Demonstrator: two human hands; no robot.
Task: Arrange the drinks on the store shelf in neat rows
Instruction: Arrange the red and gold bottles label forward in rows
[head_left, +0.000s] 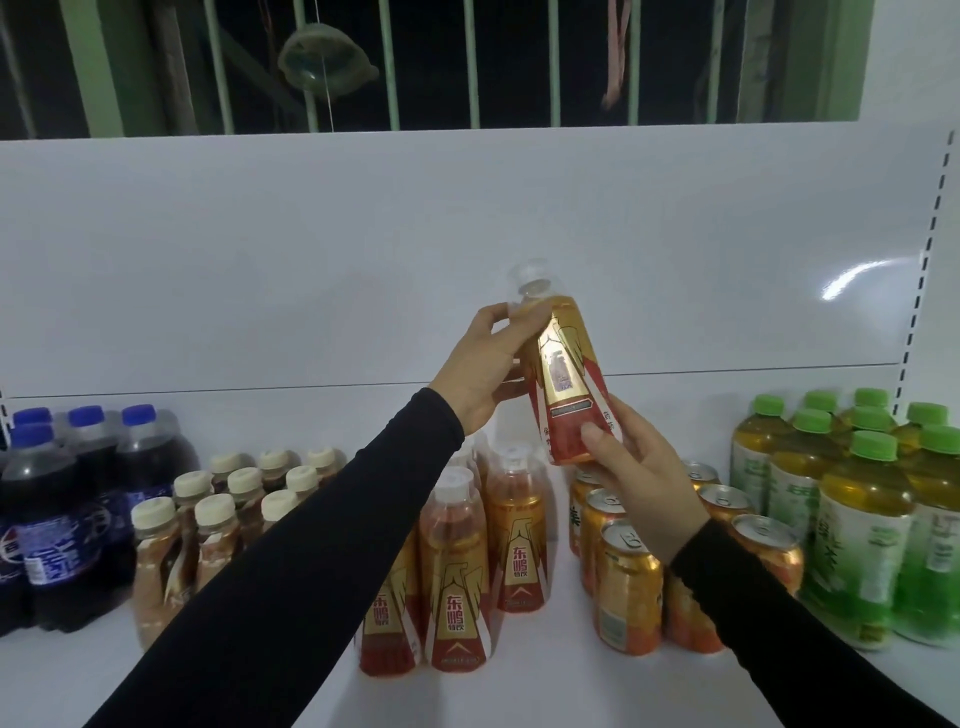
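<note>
I hold one gold-and-red energy drink bottle (563, 374) in the air above the white shelf (545, 680), tilted with its clear cap pointing up and away. My left hand (485, 371) grips its neck and upper body. My right hand (636, 470) grips its red base from below. Under it stand more of the same gold-and-red bottles (460, 582) in rows at the shelf's middle. To their right are orange cans (626, 587), partly hidden by my right arm.
Dark cola bottles with blue caps (57, 525) stand at the far left, then brown bottles with cream caps (208, 525). Green-capped tea bottles (862, 535) fill the right end. The white back panel (311, 260) rises behind, with a slotted upright (924, 260) at right.
</note>
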